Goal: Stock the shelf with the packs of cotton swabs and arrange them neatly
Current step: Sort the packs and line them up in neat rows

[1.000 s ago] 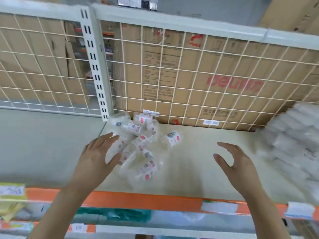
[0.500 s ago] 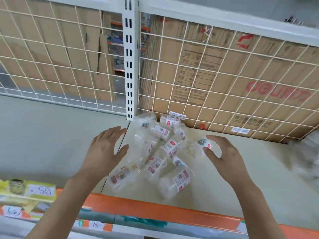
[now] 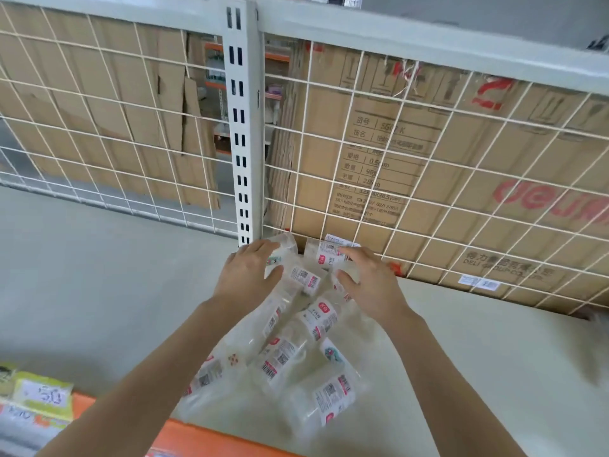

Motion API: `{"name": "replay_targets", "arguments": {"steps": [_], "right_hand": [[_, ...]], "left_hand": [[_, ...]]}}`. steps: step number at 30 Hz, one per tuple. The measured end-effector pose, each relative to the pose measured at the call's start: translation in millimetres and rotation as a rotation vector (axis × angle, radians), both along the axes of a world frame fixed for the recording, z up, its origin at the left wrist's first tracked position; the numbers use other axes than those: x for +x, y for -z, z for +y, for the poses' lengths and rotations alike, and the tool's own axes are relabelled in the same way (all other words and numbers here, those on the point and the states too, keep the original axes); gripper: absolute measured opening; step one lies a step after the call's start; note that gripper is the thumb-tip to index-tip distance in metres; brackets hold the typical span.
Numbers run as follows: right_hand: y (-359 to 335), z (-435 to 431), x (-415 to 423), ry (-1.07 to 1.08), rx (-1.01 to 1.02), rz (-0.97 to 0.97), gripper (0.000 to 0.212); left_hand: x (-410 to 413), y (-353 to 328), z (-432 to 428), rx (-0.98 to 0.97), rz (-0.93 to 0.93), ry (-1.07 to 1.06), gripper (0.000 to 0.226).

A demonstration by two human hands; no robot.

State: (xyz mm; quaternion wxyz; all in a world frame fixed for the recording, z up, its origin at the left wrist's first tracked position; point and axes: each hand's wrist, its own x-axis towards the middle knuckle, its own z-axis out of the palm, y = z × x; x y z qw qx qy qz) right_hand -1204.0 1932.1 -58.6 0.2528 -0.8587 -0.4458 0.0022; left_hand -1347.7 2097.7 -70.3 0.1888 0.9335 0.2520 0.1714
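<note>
Both hands had moved from the flanks of the pile to its rear end, now close together by the wire back.
Surface: pale shelf with an orange front edge; white wire mesh behind, split by a slotted upright; brown cardboard boxes stood behind the mesh, and a yellow price label sat at lower left. The packs of cotton swabs, clear with white and red labels, lay in a loose, crisscrossed heap running from the front edge back to the foot of the upright. Left hand: fingers nearly straight, resting on the rearmost pack, thumb spread against the next one. Right hand: fingers reached over a labelled rear pack, thumb curled under it, gripping it. Hands were apart, a couple of packs between them.
</note>
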Motion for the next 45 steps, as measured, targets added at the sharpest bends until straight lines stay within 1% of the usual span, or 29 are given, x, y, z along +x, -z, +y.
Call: {"name": "replay_targets", "arguments": {"steps": [3,7,11,15,18,20,23,25,26,28,29,32,33,38,42,44,45], "right_hand": [[2.8,23.8,12.4,-0.054,-0.076,-0.054,0.039],[8.1,51.0,24.4,-0.092,-0.100,-0.099,0.035],[16.8,58.4,31.6,-0.087,-0.133,-0.124,0.039],[19.8,58.0,31.9,-0.049,-0.144,-0.139,0.043],[20.0,55.3,29.8,-0.028,-0.163,-0.144,0.047],[20.3,51.9,27.7,-0.013,-0.154,-0.118,0.048],[21.7,44.9,24.6,0.006,-0.163,-0.072,0.050],[22.6,39.4,23.1,0.032,-0.175,-0.012,0.052],[22.3,36.8,22.3,0.049,-0.181,0.021,0.054],[21.3,32.4,19.8,0.083,-0.193,0.065,0.057],[20.9,30.5,17.9,0.095,-0.202,0.074,0.058],[22.0,23.8,11.0,0.113,-0.201,0.082,0.058],[22.8,21.1,8.7,0.117,-0.194,0.091,0.057],[24.7,6.8,-2.1,0.158,-0.195,0.121,0.057],[24.9,-0.3,-6.7,0.174,-0.229,0.113,0.056],[21.7,0.5,-7.2,0.176,-0.255,0.112,0.057],[19.3,2.0,-7.1,0.178,-0.272,0.119,0.057]], "left_hand": [[20.0,0.5,9.7,-0.002,-0.012,-0.056,0.039],[41.3,2.0,17.5,0.021,0.054,-0.068,0.038],[52.3,4.9,20.5,0.029,0.150,-0.099,0.041],[55.1,3.8,26.2,-0.042,0.215,-0.082,0.045],[56.6,3.7,31.1,-0.168,0.207,-0.056,0.048],[56.1,8.0,32.1,-0.211,0.192,-0.020,0.051],[48.9,18.6,30.5,-0.185,0.187,0.097,0.051],[42.3,23.9,28.4,-0.144,0.155,0.187,0.061],[40.4,25.5,28.0,-0.111,0.145,0.219,0.059],[36.8,26.1,26.3,-0.058,0.126,0.266,0.043],[34.4,26.1,25.9,-0.051,0.111,0.287,0.042],[27.0,24.1,25.7,-0.078,0.041,0.384,0.067],[25.0,24.1,26.2,-0.101,0.036,0.413,0.069],[20.4,26.2,31.7,-0.150,-0.027,0.508,0.056],[26.2,28.2,38.1,-0.211,-0.027,0.489,0.055],[30.1,28.3,40.6,-0.253,-0.066,0.465,0.042],[32.5,27.1,41.4,-0.283,-0.068,0.430,0.030]]}}
